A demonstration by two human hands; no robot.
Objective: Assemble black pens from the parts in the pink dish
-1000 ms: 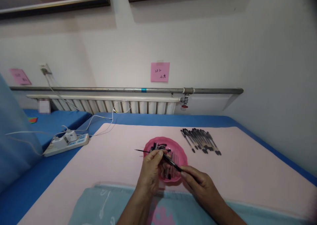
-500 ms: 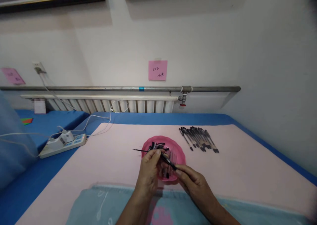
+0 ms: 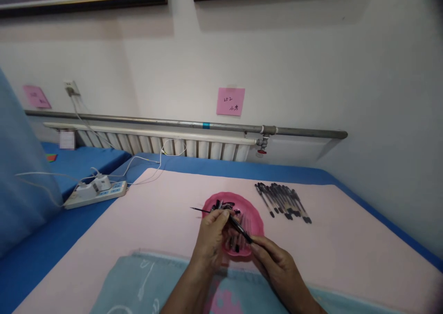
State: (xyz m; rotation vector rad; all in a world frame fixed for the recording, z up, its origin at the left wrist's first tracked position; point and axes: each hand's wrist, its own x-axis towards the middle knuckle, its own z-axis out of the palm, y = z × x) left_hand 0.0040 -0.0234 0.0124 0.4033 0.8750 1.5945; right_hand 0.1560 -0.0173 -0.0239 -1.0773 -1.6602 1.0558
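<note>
My left hand pinches a thin black pen refill whose tip sticks out to the left. My right hand grips a pen barrel that the refill runs into. Both hands hover over a pink bowl on the pink cloth; the bowl holds several black pen parts. A row of several assembled black pens lies on the cloth to the right of the bowl.
A white power strip with plugs and white cables lies at the left on the blue sheet. A radiator and pipe run along the wall, with a pink note above. A light blue cloth covers the near edge.
The hands keep their grip on the refill and barrel; my right hand has moved slightly closer to the left. The view has shifted a little.
</note>
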